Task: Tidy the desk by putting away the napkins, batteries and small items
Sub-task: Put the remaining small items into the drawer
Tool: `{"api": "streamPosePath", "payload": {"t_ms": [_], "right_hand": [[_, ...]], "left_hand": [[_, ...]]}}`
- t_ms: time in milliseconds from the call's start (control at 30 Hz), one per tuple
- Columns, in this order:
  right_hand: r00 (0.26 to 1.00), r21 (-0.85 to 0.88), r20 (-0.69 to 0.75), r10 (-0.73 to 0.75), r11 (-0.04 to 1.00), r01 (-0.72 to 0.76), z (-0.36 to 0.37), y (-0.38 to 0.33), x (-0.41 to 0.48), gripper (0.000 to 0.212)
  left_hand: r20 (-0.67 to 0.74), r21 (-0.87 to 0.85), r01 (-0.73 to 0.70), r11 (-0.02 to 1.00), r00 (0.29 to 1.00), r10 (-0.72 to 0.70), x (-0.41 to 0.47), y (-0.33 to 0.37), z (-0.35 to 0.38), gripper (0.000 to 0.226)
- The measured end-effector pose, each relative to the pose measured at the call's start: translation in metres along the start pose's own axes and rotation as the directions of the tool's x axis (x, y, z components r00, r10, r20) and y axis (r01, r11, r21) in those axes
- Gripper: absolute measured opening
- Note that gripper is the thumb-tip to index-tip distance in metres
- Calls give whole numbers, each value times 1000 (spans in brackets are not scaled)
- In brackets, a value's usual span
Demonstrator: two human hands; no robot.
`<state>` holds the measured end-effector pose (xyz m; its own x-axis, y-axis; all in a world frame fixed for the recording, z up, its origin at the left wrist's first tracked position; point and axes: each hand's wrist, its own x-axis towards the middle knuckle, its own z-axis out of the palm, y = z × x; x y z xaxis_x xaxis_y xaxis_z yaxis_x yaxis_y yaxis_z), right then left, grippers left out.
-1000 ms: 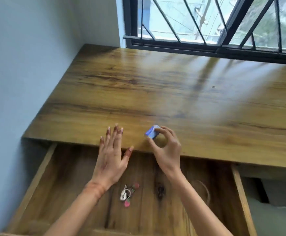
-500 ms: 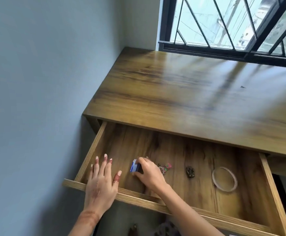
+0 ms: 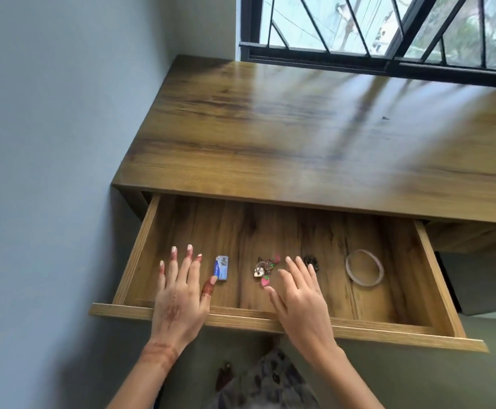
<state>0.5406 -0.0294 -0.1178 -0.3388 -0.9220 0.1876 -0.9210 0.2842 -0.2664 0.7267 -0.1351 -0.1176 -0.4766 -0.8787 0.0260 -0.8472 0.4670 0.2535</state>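
Observation:
The wooden drawer (image 3: 270, 318) is pulled out under the desk top (image 3: 314, 149). A small blue and white box (image 3: 221, 267) lies flat on the drawer floor, left of centre. To its right lie a keychain with pink charms (image 3: 264, 270), a small dark clip (image 3: 311, 262) and a roll of clear tape (image 3: 364, 267). My left hand (image 3: 180, 293) hovers over the drawer's left part with fingers spread, its thumb tip beside the box. My right hand (image 3: 298, 293) is spread open above the drawer just right of the keychain, holding nothing.
A blue-grey wall (image 3: 49, 172) runs along the desk's left side. A barred window (image 3: 388, 31) sits behind the desk. Patterned fabric (image 3: 270, 382) shows below the drawer front, between my forearms.
My right hand carried the blue box from the desk edge down into the drawer, set it on the floor and let go. It then moved right, with fingers spread.

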Motion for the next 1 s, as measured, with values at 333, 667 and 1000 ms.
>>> {"api": "streamPosePath", "payload": {"t_ms": [333, 667, 1000], "right_hand": [[992, -62, -40, 124, 990, -126, -8, 32, -21, 64], [997, -114, -42, 58, 992, -62, -6, 44, 42, 84], [996, -270, 61, -60, 960, 74, 3, 69, 126, 130]], "left_hand": [[8, -17, -93, 996, 996, 93, 15, 22, 7, 73], [-76, 37, -235, 971, 968, 237, 74, 28, 3, 79], [80, 304, -433, 849, 899, 430, 160, 30, 4, 133]]}}
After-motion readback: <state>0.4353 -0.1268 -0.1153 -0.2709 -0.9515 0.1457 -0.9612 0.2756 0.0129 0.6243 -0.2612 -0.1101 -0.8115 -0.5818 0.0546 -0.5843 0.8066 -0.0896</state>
